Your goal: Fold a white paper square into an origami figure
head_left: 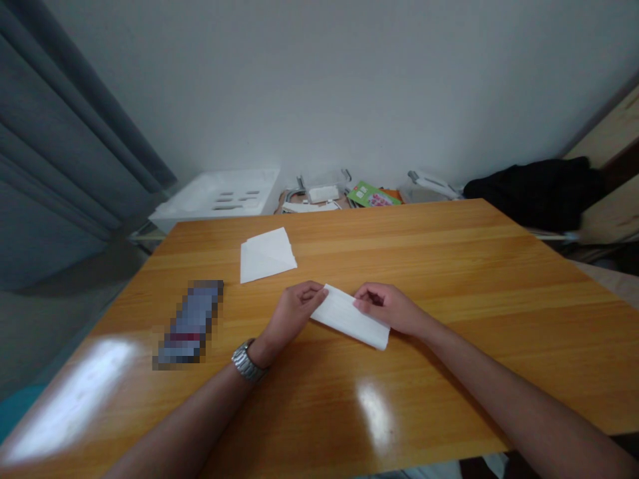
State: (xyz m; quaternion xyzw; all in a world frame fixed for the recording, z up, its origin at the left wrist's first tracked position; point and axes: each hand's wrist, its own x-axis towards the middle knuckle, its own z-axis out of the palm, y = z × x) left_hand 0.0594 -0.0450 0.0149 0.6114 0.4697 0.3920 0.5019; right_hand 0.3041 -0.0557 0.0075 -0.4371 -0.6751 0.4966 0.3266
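A folded white paper strip [349,317] lies on the wooden table [449,279], near its middle. My left hand [292,313] pinches the strip's left end with curled fingers; a metal watch sits on that wrist. My right hand [387,307] pinches the strip's upper edge near its right half, fingers closed on the paper. A second folded white sheet [266,255] lies flat farther back and to the left, apart from both hands.
A pixelated dark flat object [190,324] lies on the table's left side. Behind the table stand a white tray-like box [219,193], small white items, a green packet [372,195] and a black cloth [534,189]. A grey curtain hangs at left.
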